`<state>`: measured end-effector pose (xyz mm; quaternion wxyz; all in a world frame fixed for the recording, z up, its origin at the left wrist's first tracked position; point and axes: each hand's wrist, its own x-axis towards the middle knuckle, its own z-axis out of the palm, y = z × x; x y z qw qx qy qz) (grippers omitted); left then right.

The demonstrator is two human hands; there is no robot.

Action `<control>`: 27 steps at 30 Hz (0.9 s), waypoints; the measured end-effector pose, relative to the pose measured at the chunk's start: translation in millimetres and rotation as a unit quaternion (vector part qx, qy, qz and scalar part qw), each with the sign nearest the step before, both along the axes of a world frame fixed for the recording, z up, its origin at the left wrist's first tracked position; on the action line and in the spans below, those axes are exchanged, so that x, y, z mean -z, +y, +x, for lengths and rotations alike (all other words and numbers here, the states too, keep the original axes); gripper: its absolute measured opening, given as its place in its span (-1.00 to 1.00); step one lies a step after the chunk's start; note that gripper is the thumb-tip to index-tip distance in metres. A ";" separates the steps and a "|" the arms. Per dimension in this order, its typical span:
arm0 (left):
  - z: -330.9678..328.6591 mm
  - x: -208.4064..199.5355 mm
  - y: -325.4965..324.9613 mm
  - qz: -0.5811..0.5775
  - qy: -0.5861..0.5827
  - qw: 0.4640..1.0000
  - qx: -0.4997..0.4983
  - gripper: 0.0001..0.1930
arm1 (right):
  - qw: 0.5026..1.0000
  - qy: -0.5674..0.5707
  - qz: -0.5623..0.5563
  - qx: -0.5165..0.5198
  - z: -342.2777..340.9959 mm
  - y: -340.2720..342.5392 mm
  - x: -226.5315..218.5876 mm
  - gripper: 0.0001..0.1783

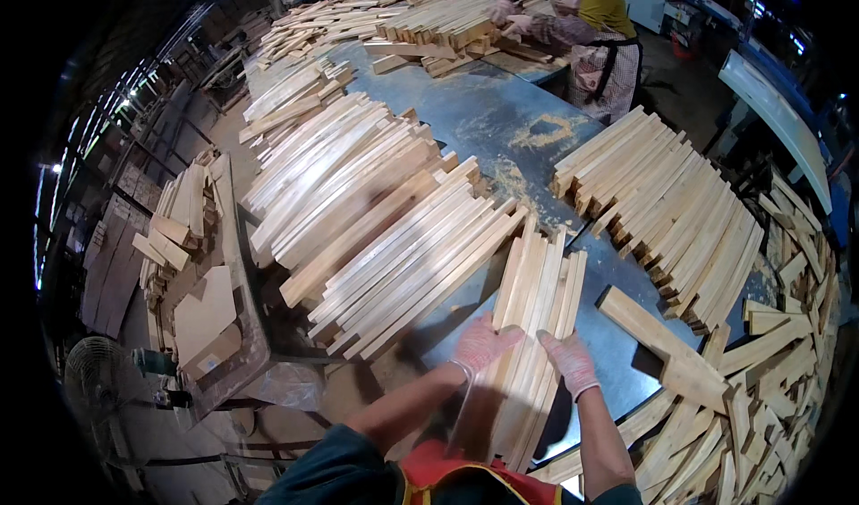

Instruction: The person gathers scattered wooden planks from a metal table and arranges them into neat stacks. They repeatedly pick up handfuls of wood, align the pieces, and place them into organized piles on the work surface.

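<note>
Red garment (438, 469) at six o'clock; left hand (484, 344) and right hand (571, 362) clasp slats (535, 286), likely squaring them; next calls for even pressure.

Here is a woodworking workshop: long pale wooden strips (528, 290) and yellowish sawdust (528, 137) lie on the blue-grey desk (456, 116).

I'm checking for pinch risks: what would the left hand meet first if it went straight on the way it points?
The stack of wooden strips, which the left hand appears to grip; across it is the right hand, though depth is hard to judge.
</note>
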<state>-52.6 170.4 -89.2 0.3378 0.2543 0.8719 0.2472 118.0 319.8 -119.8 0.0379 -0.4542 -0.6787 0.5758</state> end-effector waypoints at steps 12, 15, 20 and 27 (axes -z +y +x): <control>-44.4 -221.2 -6.9 0.568 0.063 0.817 0.072 -0.03 | 0.931 0.227 0.260 0.118 2.2 -55.6 -283.9 -0.13; -68.3 -177.9 -27.2 0.517 -0.017 0.844 0.141 -0.04 | 0.946 0.083 0.314 0.023 5.6 -84.3 -264.5 -0.11; -97.3 -80.7 -109.0 0.366 0.244 0.834 0.333 -0.21 | 0.903 0.074 0.423 -0.026 9.0 -125.5 -73.3 0.00; -143.7 -34.2 -149.5 -0.080 0.497 0.704 0.501 -0.40 | 0.871 -0.244 0.396 -0.157 -35.5 -188.5 4.1 0.11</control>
